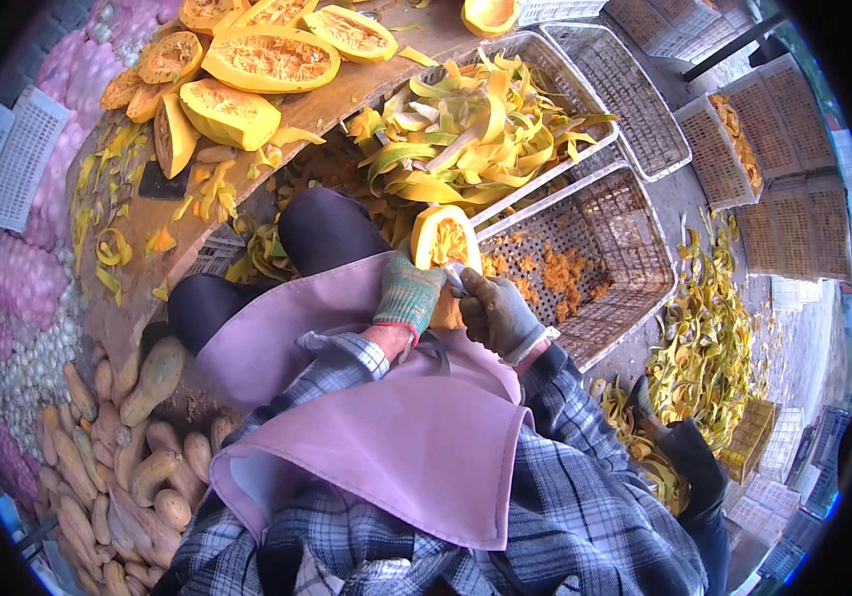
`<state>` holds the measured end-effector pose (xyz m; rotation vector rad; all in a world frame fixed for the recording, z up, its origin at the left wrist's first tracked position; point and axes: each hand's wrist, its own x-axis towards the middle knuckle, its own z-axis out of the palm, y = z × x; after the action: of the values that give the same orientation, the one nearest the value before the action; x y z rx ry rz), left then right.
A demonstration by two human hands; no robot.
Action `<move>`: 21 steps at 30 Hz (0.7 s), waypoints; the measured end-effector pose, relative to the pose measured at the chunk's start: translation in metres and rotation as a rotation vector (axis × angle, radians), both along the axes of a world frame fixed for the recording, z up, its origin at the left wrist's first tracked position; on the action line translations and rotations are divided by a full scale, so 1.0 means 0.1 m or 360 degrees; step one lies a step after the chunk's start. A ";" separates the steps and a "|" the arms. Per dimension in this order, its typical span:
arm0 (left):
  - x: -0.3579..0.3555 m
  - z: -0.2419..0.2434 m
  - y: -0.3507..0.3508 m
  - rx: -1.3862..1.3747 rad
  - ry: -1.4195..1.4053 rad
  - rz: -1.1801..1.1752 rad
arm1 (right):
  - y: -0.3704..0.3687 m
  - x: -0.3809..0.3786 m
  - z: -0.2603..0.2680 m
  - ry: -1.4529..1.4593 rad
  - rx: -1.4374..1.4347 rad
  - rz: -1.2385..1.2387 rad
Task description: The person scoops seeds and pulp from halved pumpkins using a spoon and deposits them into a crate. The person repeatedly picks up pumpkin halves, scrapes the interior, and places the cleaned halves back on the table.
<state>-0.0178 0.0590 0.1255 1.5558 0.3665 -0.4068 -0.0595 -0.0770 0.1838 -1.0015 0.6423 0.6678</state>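
Observation:
My left hand, in a green knitted glove, grips a peeled pumpkin half from its near left side. Its cut face shows stringy orange pulp. My right hand, in a grey glove, is closed around a small metal tool that meets the lower edge of the cut face. The fingers hide most of the tool, so its exact kind is unclear. Just right of the pumpkin half is a plastic crate with scraped-out pulp on its perforated floor.
Another crate beyond is heaped with peel strips. Cut pumpkin halves lie on a wooden board. Whole pumpkins are piled at lower left. Peelings cover the floor at right, near another person's leg.

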 end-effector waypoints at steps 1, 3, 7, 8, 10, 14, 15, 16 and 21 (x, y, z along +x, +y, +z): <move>0.01 0.01 0.00 0.0067 -0.0027 -0.0058 | 0.01 -0.03 0.01 -0.0055 -0.0095 -0.0039; 0.01 0.03 0.00 0.0041 -0.0053 -0.0030 | 0.03 -0.02 0.05 -0.0204 -0.0391 0.0030; 0.03 0.02 -0.02 -0.0032 0.0012 -0.0064 | 0.04 0.23 0.11 -0.0787 -0.0697 0.0207; 0.03 0.01 -0.02 -0.0007 -0.0050 -0.0056 | 0.04 0.30 0.10 -0.0641 -0.0599 0.0125; 0.03 -0.02 -0.01 0.0132 -0.0223 -0.0048 | 0.04 0.39 0.09 -0.0463 -0.0427 0.0110; 0.01 -0.07 0.04 0.0141 -0.0222 -0.0106 | 0.04 0.30 0.02 -0.0194 -0.0073 -0.0075; 0.00 -0.08 0.05 0.0188 -0.0232 -0.0140 | 0.05 0.24 0.01 -0.0027 0.0046 -0.0126; -0.02 -0.08 0.06 0.0232 -0.0243 -0.0172 | 0.04 0.17 0.01 -0.0022 0.0073 -0.0153; -0.01 -0.01 0.06 0.0146 -0.0164 -0.0218 | 0.03 0.04 0.10 -0.0085 -0.0007 -0.0125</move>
<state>-0.0186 0.0650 0.1243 1.6899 0.2016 -0.4187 -0.0552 -0.0740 0.1937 -0.9900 0.6331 0.5691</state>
